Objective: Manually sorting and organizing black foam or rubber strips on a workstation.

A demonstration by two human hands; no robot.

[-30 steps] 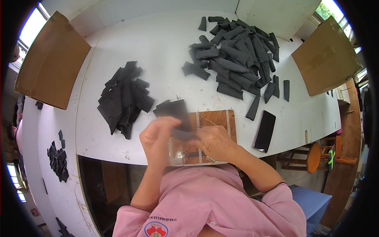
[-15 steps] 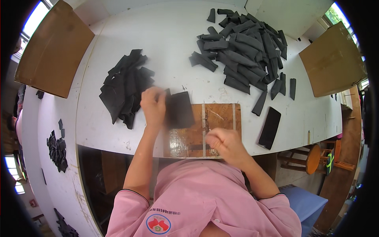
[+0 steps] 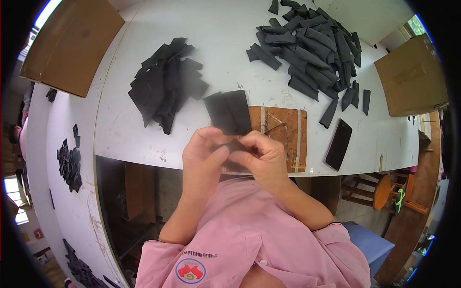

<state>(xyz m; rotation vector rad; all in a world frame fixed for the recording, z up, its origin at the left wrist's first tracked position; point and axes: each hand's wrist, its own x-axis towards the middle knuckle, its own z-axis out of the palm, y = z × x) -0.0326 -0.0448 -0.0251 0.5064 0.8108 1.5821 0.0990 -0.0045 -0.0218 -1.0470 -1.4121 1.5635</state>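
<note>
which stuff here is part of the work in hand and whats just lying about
Apparently in use: dark piece between left hand and right hand; flat dark pieces; rolled dark pieces; brown board

Apparently just lying about: phone; cardboard boxes; wooden stool

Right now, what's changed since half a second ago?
Your left hand has come from the stack's edge toward you; your right hand shifted left to meet it. Both now grip a dark piece. The left pile, right pile and phone stayed put.
</note>
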